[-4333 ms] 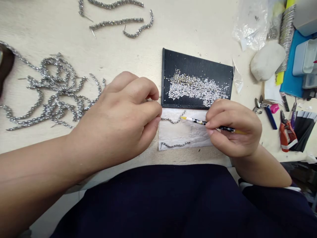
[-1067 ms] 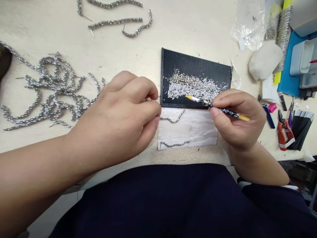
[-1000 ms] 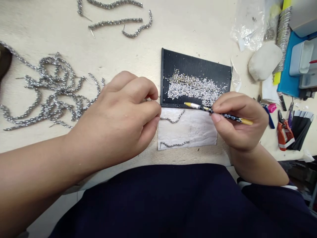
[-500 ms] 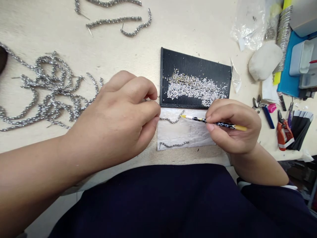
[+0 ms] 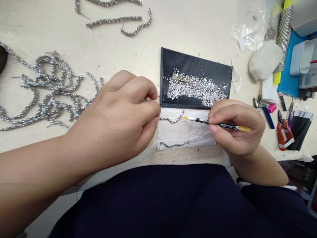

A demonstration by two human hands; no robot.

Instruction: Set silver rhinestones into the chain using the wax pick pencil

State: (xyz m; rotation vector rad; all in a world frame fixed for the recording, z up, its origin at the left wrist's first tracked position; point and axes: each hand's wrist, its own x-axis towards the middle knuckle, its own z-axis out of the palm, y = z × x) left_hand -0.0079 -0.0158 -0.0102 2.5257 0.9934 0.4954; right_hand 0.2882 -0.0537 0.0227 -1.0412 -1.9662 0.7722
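My left hand (image 5: pixel 123 112) is closed in a pinch on one end of a thin rhinestone-studded strand (image 5: pixel 172 122); the pinched end is hidden by the fingers. The strand's free end curves up over a white sheet (image 5: pixel 198 135). My right hand (image 5: pixel 235 127) grips a patterned wax picker pencil (image 5: pixel 198 120), its yellow tip close to the strand's free end. Just above the sheet lies a black ribbed tray (image 5: pixel 195 61) with many tiny silver rhinestones (image 5: pixel 195 89) spread over it. A shorter studded strand (image 5: pixel 174 144) rests near the sheet's lower edge.
A heap of glittering studded strands (image 5: pixel 54 89) lies at left, and more strands (image 5: pixel 114 21) at the top. On the right are a white lump (image 5: pixel 265 62), orange-handled pliers (image 5: pixel 284 132), a clear plastic bag (image 5: pixel 249 23) and a blue tray (image 5: pixel 288 62) with containers.
My right hand has shifted slightly right with the pencil, drawing its tip a little away from the strand's end. My left hand stays in place.
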